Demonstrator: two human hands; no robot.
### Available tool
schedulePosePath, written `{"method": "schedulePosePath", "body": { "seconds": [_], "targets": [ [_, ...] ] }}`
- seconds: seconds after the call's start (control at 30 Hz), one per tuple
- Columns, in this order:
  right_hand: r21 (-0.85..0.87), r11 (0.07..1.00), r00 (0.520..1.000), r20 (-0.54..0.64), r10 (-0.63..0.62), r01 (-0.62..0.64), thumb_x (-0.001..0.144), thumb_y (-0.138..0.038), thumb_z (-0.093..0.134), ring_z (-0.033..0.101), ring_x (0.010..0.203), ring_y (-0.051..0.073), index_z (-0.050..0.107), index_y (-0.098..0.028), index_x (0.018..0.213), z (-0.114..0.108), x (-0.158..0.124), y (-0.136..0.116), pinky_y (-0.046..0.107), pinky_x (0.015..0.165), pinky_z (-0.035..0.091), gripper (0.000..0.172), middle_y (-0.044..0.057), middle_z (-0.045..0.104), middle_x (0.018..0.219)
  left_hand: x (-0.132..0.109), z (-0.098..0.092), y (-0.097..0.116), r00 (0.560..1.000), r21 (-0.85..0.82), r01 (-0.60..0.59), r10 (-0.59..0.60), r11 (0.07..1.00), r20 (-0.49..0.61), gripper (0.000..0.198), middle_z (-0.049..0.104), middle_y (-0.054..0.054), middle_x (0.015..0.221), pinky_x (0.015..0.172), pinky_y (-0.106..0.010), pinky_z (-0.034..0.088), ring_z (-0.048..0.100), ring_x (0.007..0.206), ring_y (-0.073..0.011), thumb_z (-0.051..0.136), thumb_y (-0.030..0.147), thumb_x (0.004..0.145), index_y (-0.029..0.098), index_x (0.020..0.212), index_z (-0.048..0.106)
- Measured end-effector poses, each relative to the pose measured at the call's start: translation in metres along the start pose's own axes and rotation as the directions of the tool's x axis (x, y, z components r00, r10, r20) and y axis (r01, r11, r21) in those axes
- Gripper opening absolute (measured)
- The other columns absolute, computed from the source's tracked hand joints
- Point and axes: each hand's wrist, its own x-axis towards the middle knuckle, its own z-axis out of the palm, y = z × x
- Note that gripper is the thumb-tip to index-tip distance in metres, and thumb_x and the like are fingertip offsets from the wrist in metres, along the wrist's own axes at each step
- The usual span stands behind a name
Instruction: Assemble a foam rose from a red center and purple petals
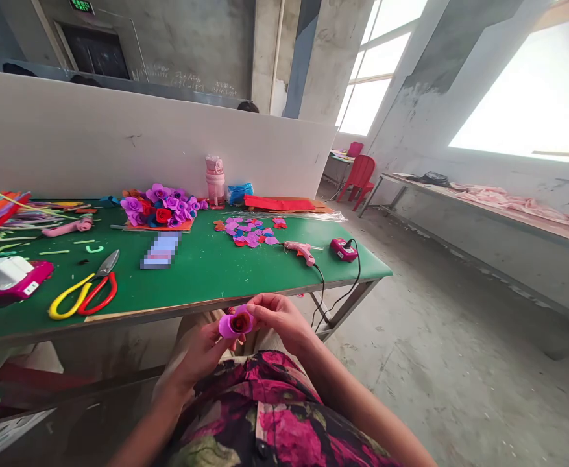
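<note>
Above my lap, just off the table's front edge, I hold a purple paper flower with a dark red-brown centre. My left hand grips it from the left and below, its fingertips partly hidden behind the petals. On the flower's right rim, my right hand pinches a petal between thumb and finger. Past the hands, loose petals in purple, red and blue lie on the green table. A pink glue gun rests to their right, its cord hanging over the edge.
Yellow-and-red-handled scissors lie at left, near a phone-like blurred rectangle. Finished flowers are heaped at the back beside a pink bottle. A magenta power socket sits near the right edge; a white partition stands behind.
</note>
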Motion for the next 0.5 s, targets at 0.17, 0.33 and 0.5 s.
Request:
{"method": "schedulePosePath", "body": {
  "seconds": [0.17, 0.33, 0.5],
  "targets": [
    [-0.009, 1.000, 0.999, -0.048, 0.008, -0.009, 0.069, -0.054, 0.074, 0.050, 0.050, 0.008, 0.062, -0.016, 0.067, 0.001, 0.003, 0.002, 0.021, 0.049, 0.037, 0.040, -0.001, 0.060, 0.058, 0.001, 0.001, 0.002, 1.000, -0.017, 0.003, -0.003, 1.000, -0.017, 0.029, 0.068, -0.002, 0.070, 0.062, -0.026, 0.048, 0.061, 0.063, -0.0153, 0.052, 0.041, 0.088, 0.017, 0.076, 0.065],
    [0.060, 0.998, 0.990, -0.143, 0.004, 0.004, 0.070, -0.055, 0.072, 0.052, 0.053, 0.007, 0.065, -0.017, 0.077, -0.001, 0.000, 0.002, 0.021, 0.056, 0.042, 0.040, 0.000, 0.064, 0.070, 0.002, 0.004, -0.001, 0.970, 0.088, 0.022, 0.000, 0.996, -0.241, 0.020, 0.070, -0.001, 0.076, 0.065, -0.027, 0.048, 0.061, 0.068, -0.0169, 0.059, 0.035, 0.082, 0.018, 0.087, 0.068],
    [-0.034, 0.998, 0.987, -0.148, -0.063, 0.059, 0.075, -0.053, 0.069, 0.052, 0.054, 0.009, 0.066, -0.017, 0.077, 0.003, -0.008, 0.003, 0.022, 0.053, 0.040, 0.036, 0.001, 0.064, 0.069, 0.002, 0.003, -0.008, 0.929, 0.169, 0.014, 0.050, 0.986, -0.368, 0.019, 0.068, 0.000, 0.074, 0.065, -0.028, 0.048, 0.059, 0.067, -0.0175, 0.059, 0.035, 0.081, 0.019, 0.083, 0.069]
  ]
}}
